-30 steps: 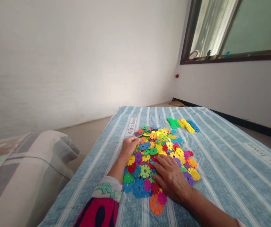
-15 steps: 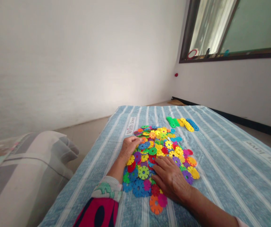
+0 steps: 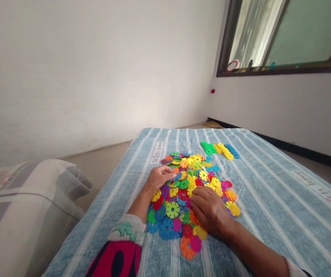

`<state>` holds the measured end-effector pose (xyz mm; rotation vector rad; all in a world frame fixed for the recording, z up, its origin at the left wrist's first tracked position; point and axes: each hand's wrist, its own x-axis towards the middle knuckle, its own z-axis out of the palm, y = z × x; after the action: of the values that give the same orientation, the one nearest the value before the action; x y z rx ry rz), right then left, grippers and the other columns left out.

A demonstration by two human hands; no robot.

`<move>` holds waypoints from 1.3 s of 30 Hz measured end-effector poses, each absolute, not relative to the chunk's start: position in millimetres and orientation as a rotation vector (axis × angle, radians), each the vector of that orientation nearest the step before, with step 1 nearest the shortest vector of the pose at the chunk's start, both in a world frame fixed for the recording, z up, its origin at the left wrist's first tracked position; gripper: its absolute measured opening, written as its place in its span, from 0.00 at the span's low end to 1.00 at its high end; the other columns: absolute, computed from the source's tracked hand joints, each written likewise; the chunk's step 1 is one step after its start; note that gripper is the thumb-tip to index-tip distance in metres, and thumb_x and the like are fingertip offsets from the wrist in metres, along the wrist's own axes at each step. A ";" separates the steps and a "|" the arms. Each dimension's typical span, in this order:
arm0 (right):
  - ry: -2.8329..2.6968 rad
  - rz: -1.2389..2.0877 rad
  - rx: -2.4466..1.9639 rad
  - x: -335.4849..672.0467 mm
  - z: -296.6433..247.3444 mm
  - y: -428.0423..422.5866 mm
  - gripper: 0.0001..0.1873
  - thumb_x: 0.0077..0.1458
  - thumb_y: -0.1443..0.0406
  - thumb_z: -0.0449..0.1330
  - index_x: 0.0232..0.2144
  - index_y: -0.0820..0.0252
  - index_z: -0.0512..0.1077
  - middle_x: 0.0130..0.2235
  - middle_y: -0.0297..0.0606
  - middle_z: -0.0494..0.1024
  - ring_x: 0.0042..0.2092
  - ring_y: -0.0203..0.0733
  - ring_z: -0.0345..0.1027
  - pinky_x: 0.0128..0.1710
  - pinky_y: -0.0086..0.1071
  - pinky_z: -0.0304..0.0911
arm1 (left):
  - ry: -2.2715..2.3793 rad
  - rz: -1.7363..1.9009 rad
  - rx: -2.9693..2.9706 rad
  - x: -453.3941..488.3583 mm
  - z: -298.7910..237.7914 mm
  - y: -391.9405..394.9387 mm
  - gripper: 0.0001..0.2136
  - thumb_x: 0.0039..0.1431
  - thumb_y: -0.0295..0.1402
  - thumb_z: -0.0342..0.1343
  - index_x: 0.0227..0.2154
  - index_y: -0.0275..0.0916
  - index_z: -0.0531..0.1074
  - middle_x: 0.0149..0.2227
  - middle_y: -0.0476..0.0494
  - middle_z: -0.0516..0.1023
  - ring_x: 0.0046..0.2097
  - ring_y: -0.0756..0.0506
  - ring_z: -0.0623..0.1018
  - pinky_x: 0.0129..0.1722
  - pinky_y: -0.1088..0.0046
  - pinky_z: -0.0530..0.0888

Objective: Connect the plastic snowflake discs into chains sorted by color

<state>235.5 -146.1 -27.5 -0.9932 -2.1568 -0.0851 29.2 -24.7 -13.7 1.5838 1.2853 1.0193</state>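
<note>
Head view: I see colour rows laid out at one o'clock and the disc pile mostly loose. The left hand has curled fingers and I cannot tell its grip; the right hand lies flat and released.

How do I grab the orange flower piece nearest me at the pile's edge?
Pinch the orange flower piece by its notched near-left rim, coming from the near side. It lies flat on the striped blanket, so hooking a notch should lift it; a pink piece covers its far-right edge.
</note>
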 end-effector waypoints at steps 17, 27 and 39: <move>-2.164 -0.073 -1.117 257.7 -29.2 -137.4 0.08 0.52 0.61 0.64 0.34 0.59 0.75 0.48 0.47 0.74 0.53 0.52 0.65 0.53 0.47 0.63 | 1.319 1.006 1.734 28.0 -17.9 -18.0 0.17 0.34 0.38 0.66 0.31 0.38 0.78 0.29 0.47 0.80 0.34 0.43 0.78 0.37 0.67 0.72; -1.930 0.264 -1.102 265.0 -38.0 -127.6 0.02 0.51 0.66 0.62 0.31 0.59 0.74 0.43 0.42 0.77 0.48 0.46 0.69 0.49 0.42 0.64 | 1.342 1.049 1.693 26.1 -19.3 -17.4 0.15 0.36 0.38 0.64 0.31 0.38 0.79 0.32 0.46 0.81 0.37 0.41 0.78 0.40 0.66 0.72; -1.218 0.929 -1.242 286.4 -19.3 -120.8 0.18 0.43 0.51 0.66 0.23 0.61 0.71 0.17 0.29 0.68 0.20 0.32 0.59 0.20 0.26 0.54 | 1.299 1.090 1.627 25.1 -27.1 -11.7 0.15 0.36 0.39 0.64 0.30 0.38 0.79 0.29 0.47 0.81 0.35 0.42 0.78 0.37 0.68 0.72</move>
<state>286.4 -120.8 -19.3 -1.2424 -1.2176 0.9285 25.1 -11.7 -27.1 1.6273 1.2992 1.0899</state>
